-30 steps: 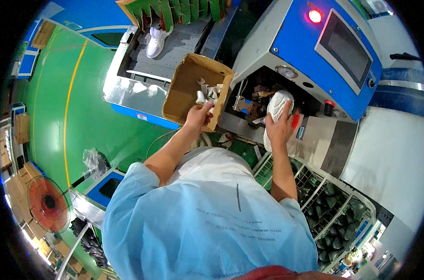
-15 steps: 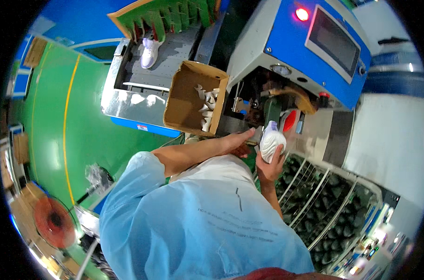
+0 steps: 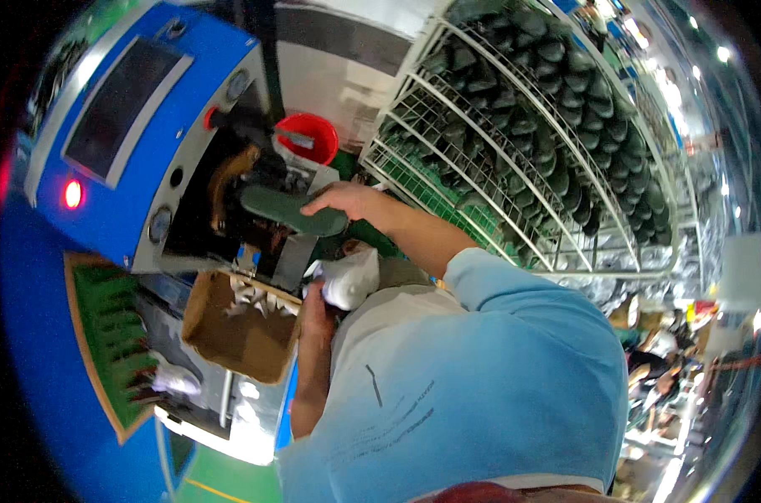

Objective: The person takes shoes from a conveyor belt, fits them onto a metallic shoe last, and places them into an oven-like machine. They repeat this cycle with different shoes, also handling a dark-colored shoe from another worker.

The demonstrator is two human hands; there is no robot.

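My right hand (image 3: pixel 337 201) grips the near end of a dark green shoe last (image 3: pixel 280 210), thumb and fingers closed on it. The last lies sole-shaped side up, and its far end reaches into the opening of the blue machine (image 3: pixel 137 126). Close to my body, my left hand (image 3: pixel 315 312) is closed on a white shoe (image 3: pixel 353 278). The shoe is somewhat blurred, and it hides some of my left fingers. Below the machine opening, beside my left forearm, stands a cardboard box (image 3: pixel 238 335) with several small white pieces in it.
A white wire rack (image 3: pixel 473 109) full of dark shoe lasts stands at the right. Behind the machine opening is a red bucket (image 3: pixel 309 138). At the lower left, another white shoe (image 3: pixel 175 377) rests by a green flap curtain (image 3: pixel 108 335). A red lamp (image 3: pixel 72 194) glows on the machine.
My view has swung to the right. The white shoe has passed from my right hand to my left and is away from the green last. My right hand now grips the last.
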